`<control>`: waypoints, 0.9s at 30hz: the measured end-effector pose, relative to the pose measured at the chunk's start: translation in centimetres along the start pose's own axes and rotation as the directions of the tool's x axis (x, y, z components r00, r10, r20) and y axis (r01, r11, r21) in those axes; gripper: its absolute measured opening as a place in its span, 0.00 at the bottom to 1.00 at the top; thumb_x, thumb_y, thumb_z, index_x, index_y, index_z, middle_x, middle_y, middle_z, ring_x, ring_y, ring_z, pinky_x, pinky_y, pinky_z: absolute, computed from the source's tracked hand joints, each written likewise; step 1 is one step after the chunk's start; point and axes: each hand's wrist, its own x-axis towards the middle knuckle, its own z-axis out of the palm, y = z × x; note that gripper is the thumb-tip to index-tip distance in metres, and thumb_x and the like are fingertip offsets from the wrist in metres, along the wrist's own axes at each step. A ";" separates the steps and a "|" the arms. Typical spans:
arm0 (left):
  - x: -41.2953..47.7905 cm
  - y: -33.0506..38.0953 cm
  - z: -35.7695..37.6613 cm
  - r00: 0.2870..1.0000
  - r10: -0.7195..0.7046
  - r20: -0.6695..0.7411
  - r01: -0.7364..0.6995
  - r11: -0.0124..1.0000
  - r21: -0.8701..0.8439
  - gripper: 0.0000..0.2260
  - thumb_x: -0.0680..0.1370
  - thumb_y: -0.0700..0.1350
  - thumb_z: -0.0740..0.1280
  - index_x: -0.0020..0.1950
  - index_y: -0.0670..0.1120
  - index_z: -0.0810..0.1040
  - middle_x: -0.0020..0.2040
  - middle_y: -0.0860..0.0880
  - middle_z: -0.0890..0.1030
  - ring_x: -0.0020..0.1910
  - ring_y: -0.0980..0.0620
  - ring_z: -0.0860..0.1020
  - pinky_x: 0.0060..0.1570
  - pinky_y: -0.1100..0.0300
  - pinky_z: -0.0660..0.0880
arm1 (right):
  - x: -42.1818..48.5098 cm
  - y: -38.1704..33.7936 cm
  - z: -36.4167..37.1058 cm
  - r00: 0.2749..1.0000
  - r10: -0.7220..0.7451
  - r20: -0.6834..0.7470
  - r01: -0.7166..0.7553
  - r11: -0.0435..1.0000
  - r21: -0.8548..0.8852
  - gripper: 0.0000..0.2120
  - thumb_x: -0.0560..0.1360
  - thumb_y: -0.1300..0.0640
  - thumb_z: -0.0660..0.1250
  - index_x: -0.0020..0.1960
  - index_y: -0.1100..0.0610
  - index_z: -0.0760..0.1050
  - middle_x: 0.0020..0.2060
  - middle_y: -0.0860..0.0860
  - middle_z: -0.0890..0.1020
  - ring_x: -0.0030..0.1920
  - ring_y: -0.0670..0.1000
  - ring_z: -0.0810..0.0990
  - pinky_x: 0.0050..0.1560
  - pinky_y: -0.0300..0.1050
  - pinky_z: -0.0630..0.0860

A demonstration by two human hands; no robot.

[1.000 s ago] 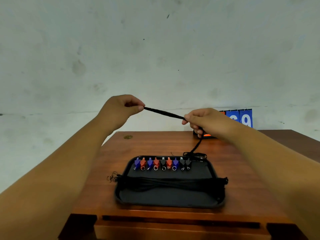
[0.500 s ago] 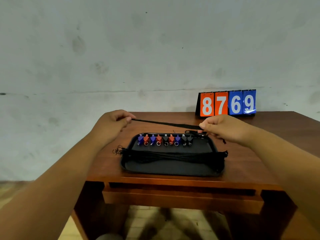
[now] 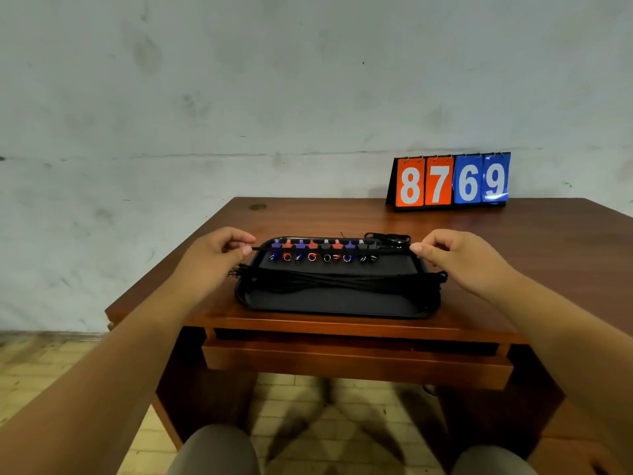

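Left hand (image 3: 219, 255) and right hand (image 3: 455, 255) are each pinching one end of a black cord (image 3: 329, 247), fingers curled, holding it taut just over the row of coloured clips (image 3: 322, 244) at the far side of the tray (image 3: 329, 305) on the bench (image 3: 308, 214). Likely risk: a skewed lowering knocking clips askew, or slack tangling in the cord bundle (image 3: 335, 281) nearby.

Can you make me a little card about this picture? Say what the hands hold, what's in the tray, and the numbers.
left hand: pinches the cord
right hand: pinches the cord too
cord: black, stretched level over the clips
tray: black, on the table
in tray: a row of blue, red and grey clips; a bundle of black cords
number board: 8769, at the table's back
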 end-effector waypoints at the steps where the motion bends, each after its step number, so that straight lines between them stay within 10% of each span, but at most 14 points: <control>1: -0.2 -0.1 0.2 1.000 -0.005 -0.004 0.005 1.000 -0.006 0.08 0.83 0.45 0.72 0.58 0.58 0.85 0.52 0.57 0.85 0.54 0.59 0.82 0.53 0.63 0.75 | -0.3 0.2 0.2 1.000 0.001 -0.012 -0.001 1.000 0.008 0.13 0.83 0.40 0.68 0.48 0.48 0.81 0.43 0.49 0.86 0.46 0.50 0.83 0.46 0.45 0.78; 27: -1.6 -1.6 2.1 0.996 -0.078 -0.033 0.076 0.996 -0.055 0.07 0.82 0.45 0.74 0.58 0.57 0.86 0.50 0.56 0.87 0.50 0.56 0.84 0.46 0.64 0.78 | -1.0 3.5 3.0 0.998 -0.001 -0.063 0.001 1.000 0.004 0.07 0.79 0.41 0.74 0.48 0.43 0.83 0.51 0.44 0.81 0.54 0.46 0.79 0.55 0.47 0.74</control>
